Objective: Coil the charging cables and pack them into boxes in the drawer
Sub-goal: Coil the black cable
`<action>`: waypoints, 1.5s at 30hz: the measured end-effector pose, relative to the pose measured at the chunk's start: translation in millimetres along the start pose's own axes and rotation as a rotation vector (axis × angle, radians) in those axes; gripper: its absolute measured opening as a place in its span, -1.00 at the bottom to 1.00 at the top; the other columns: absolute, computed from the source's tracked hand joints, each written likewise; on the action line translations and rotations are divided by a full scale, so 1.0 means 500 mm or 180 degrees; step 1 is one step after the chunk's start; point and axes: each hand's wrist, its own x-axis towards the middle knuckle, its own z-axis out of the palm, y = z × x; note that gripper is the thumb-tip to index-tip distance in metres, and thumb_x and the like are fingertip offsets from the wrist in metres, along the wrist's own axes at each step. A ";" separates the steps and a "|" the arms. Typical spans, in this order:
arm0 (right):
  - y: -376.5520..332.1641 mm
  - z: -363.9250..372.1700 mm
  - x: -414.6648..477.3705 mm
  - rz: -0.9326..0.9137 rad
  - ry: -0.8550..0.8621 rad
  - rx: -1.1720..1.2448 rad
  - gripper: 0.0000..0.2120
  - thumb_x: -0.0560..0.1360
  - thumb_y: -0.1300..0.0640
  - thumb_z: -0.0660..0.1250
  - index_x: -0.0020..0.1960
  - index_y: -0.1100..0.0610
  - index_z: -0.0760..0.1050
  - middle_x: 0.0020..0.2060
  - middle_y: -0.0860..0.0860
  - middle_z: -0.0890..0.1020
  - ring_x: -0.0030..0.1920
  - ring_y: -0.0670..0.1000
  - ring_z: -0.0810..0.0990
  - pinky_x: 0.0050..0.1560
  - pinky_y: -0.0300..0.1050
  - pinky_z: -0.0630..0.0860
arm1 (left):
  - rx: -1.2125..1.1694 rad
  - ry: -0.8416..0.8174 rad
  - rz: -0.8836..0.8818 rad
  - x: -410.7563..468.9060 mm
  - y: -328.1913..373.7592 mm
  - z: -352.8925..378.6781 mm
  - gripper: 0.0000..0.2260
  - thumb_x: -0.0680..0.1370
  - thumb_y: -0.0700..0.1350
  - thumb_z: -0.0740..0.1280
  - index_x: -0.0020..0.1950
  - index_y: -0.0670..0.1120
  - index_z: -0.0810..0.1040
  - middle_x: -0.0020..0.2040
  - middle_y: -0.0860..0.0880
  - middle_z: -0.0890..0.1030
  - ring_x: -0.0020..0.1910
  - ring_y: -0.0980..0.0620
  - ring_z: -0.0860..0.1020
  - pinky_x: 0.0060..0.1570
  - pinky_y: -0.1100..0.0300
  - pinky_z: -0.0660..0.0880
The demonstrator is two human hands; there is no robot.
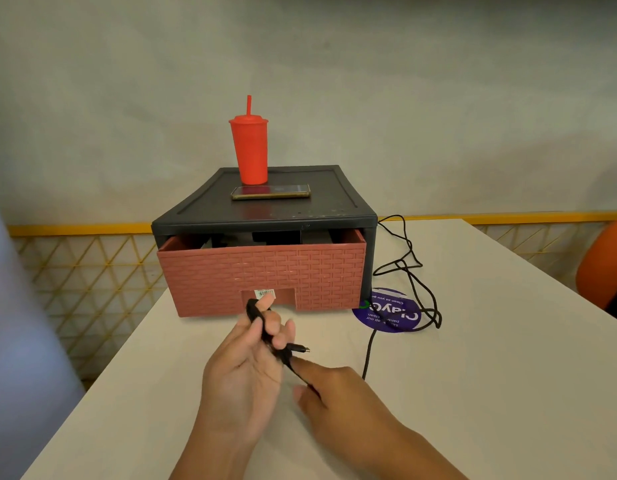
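Black braided charging cable point(263, 330), one, loops round the left hand's point(246, 368) curled fingers; the right hand point(335, 389) pinches it just below. One brick-patterned reddish plastic drawer point(265, 271) stands ajar beyond.

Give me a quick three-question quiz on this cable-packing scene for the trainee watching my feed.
1. True or false: the terracotta brick-patterned plastic drawer is fully shut.
2. What stands behind the flat smartphone on the black plastic cabinet? A) blue mug B) red plastic tumbler with straw C) white bowl
3. Fill in: the black braided charging cable is wound round the fingers of the person's ____.

Key: 1 false, it stands slightly open; 2 B; 3 left hand.
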 end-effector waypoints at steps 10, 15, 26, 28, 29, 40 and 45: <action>0.002 -0.035 -0.007 -0.0041 -0.0052 -0.0556 -0.82 0.53 0.10 0.13 -0.06 0.07 0.51 -0.17 0.09 0.62 -0.20 0.11 0.52 -0.26 -0.10 0.40 | 0.4482 -0.0406 0.0764 -0.010 -0.055 -0.008 -0.84 0.60 -0.19 0.13 0.16 -0.03 0.31 -0.27 0.13 0.48 -0.28 0.16 0.49 -0.20 0.21 0.44; 0.016 -0.090 -0.010 -0.0043 0.0394 -0.0500 -0.94 0.44 0.04 0.35 -0.12 -0.02 0.59 -0.29 -0.11 0.61 -0.30 -0.15 0.47 -0.31 -0.33 0.29 | 0.4540 -0.0805 0.0103 -0.016 -0.043 0.002 -0.65 0.49 0.18 0.07 -0.05 -0.08 0.42 -0.26 0.12 0.48 -0.25 0.14 0.47 -0.11 0.09 0.46; 0.126 -0.193 -0.024 0.0851 0.1876 0.0800 -0.70 0.42 0.22 0.41 -0.43 -0.06 0.54 -0.42 -0.18 0.61 -0.36 -0.20 0.51 -0.38 -0.41 0.37 | 0.1969 -0.0976 -0.1038 -0.031 -0.013 0.032 -0.69 0.23 0.17 0.43 -0.35 -0.08 0.61 -0.62 0.09 0.19 -0.62 0.14 0.14 -0.40 0.26 0.39; 0.143 -0.198 -0.029 0.0927 0.1957 0.0442 -0.75 0.45 0.16 0.38 -0.37 -0.04 0.51 -0.45 -0.25 0.57 -0.40 -0.20 0.48 -0.43 -0.39 0.33 | 0.1418 -0.0912 -0.1184 -0.029 -0.010 0.028 -0.60 0.14 0.21 0.54 -0.36 -0.11 0.59 -0.62 0.10 0.17 -0.63 0.15 0.11 -0.44 0.24 0.39; 0.149 -0.199 -0.032 0.0925 0.1960 0.0305 -0.79 0.46 0.15 0.37 -0.34 -0.01 0.51 -0.48 -0.27 0.55 -0.42 -0.21 0.47 -0.45 -0.38 0.31 | 0.1139 -0.0836 -0.1280 -0.028 -0.009 0.027 -0.56 0.11 0.19 0.57 -0.37 -0.15 0.58 -0.63 0.10 0.17 -0.64 0.15 0.09 -0.47 0.23 0.39; 0.189 -0.190 -0.025 0.1071 0.1683 -0.1067 -0.79 0.53 0.01 0.24 -0.16 0.13 0.52 -0.39 -0.12 0.44 -0.41 -0.15 0.36 -0.44 -0.31 0.19 | -0.1115 -0.1814 -0.1262 0.022 -0.003 -0.057 -0.47 0.66 0.05 -0.22 0.20 -0.26 0.41 -0.33 -0.07 0.33 -0.35 -0.01 0.29 0.07 0.12 0.34; 0.212 -0.191 -0.023 0.0981 0.1781 -0.1282 -0.86 0.52 0.14 0.31 -0.18 0.17 0.55 -0.37 -0.06 0.49 -0.41 -0.10 0.38 -0.42 -0.31 0.21 | -0.1169 -0.1771 -0.1060 0.036 0.021 -0.086 -0.44 0.65 0.07 -0.24 0.22 -0.25 0.40 -0.32 -0.07 0.33 -0.34 0.01 0.28 0.09 0.18 0.30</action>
